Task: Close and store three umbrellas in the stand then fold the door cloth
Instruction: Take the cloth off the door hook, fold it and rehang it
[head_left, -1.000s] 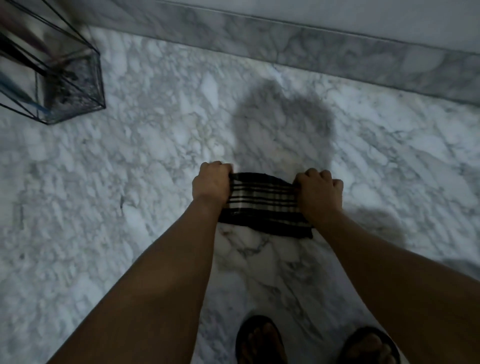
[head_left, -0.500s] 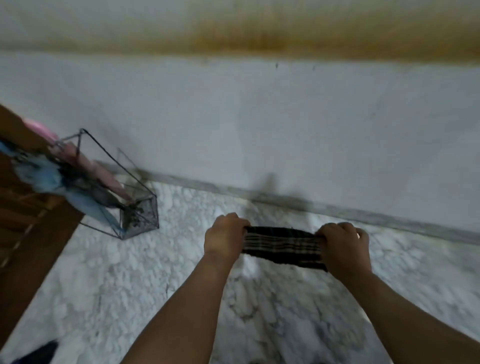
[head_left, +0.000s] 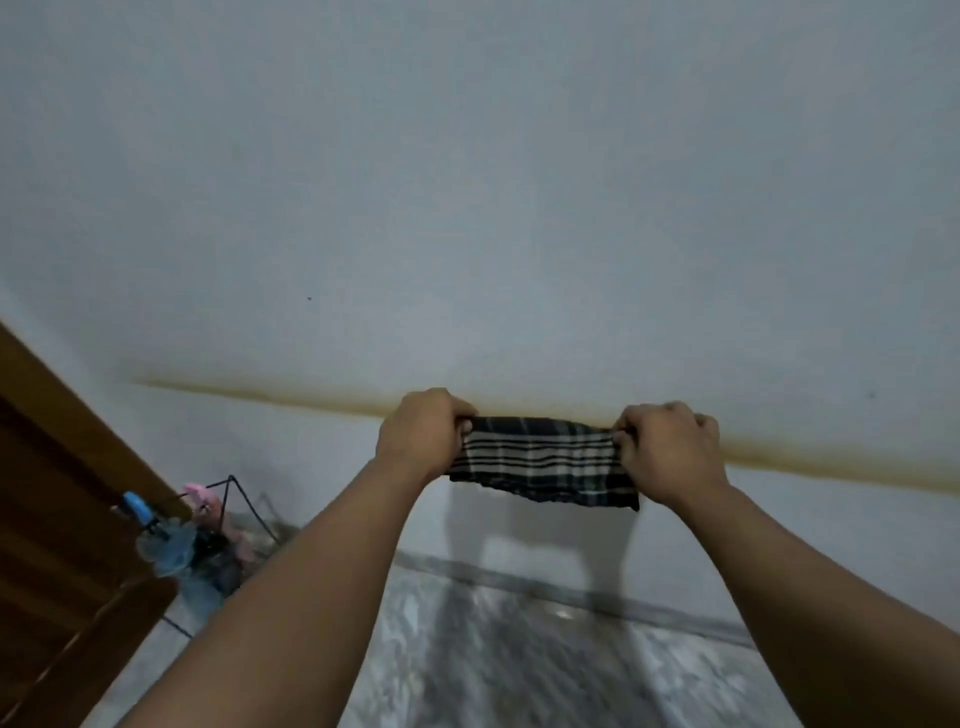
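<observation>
Against the plain pale wall (head_left: 467, 208), beside the brown wooden door (head_left: 57, 519), the black wire umbrella stand (head_left: 228, 525) already holds closed umbrellas, blue and pink among them; their count is unclear. The dark checked door cloth (head_left: 540, 460) hangs in the air, folded into a narrow band, the left hand (head_left: 423, 434) and right hand (head_left: 667, 452) gripping its ends, so the task looks nearly finished.

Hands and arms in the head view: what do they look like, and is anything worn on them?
Both arms are bare along all that shows: no sleeves, gloves, watch or bands. The left hand and right hand show no rings that can be made out. No markings or cables are visible.
</observation>
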